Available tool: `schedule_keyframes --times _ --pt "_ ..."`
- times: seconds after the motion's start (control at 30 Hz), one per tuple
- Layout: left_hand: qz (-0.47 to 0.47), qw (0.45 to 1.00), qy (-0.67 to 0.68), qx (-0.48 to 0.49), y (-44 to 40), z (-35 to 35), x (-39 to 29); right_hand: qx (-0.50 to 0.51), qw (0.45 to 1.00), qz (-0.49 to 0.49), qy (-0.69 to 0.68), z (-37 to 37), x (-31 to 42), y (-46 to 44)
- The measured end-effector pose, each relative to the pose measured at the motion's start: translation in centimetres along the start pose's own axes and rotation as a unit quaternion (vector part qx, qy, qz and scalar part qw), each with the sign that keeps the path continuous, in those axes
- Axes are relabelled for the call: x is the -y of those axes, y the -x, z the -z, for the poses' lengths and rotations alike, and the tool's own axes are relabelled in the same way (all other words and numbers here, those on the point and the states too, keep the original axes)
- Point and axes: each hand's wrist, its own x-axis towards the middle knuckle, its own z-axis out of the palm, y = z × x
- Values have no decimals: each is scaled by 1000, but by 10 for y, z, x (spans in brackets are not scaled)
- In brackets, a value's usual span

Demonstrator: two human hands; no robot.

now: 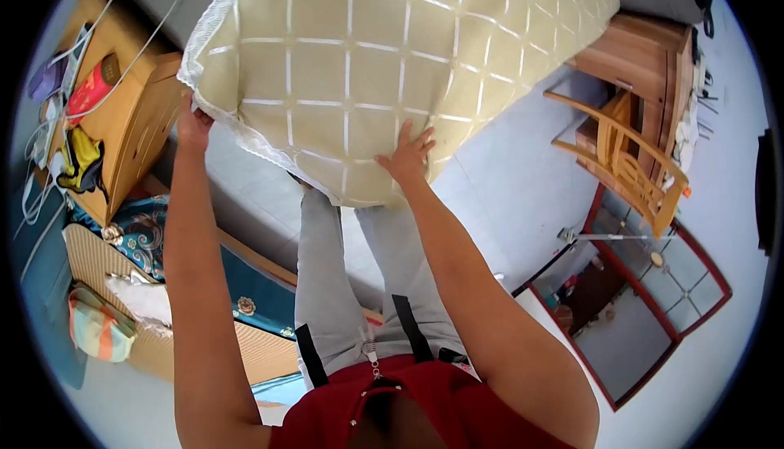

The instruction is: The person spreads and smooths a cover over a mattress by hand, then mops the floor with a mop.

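Observation:
A large beige cloth with a grid of white lines and a white lace edge spreads across the top of the view. What it lies over is hidden. At its near left corner, my left hand is closed on the lace border. My right hand rests on the cloth near its front edge, fingers spread and palm down. My legs show just below the cloth's near edge.
A wooden cabinet stands left, with a red box and cables on it. Behind it lies a bed with a woven mat. On the right are a wooden chair, a wooden desk and a red-framed glass door.

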Motion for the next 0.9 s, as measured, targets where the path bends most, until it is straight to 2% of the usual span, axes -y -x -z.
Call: schedule_keyframes --times 0.07,0.17,0.3,0.4,0.5,0.53,0.57,0.6,0.63,0.67,0.77,0.83,0.9 --pt "28 1000 -5 10 -24 9 -6 17 999 -27 -13 5 4 -4" --pt "66 997 -35 -5 -21 -15 -14 26 998 -42 -40 13 7 -2" --pt "29 998 -45 12 -53 -14 -14 21 996 -45 -69 21 10 1" --pt "66 997 21 29 -68 1 -21 24 998 -53 -40 20 9 -3" --pt "-106 992 -60 42 -31 -12 -20 -15 1000 7 9 3 -2 -10" --pt "-225 937 -198 -177 -14 -23 -17 -14 1000 8 0 5 -3 -8" --pt "-285 908 -236 -197 7 -37 -21 -14 1000 8 -9 6 -4 -7" --pt "-340 838 -348 -248 37 -56 -27 39 997 -15 -59 13 -3 -7" --pt "-426 774 -398 -247 24 -46 -24 30 999 7 -36 12 -4 -8" --pt "-464 730 -433 -253 42 -56 -27 19 999 27 -12 9 -7 -10" --pt "-427 715 -494 -248 102 -90 -37 22 999 43 19 12 -6 -6" --pt "-436 700 -495 -272 105 -93 -36 42 998 29 28 20 -3 -7" --pt "-434 677 -509 -308 93 -95 -37 1 998 62 -19 20 -8 -8"
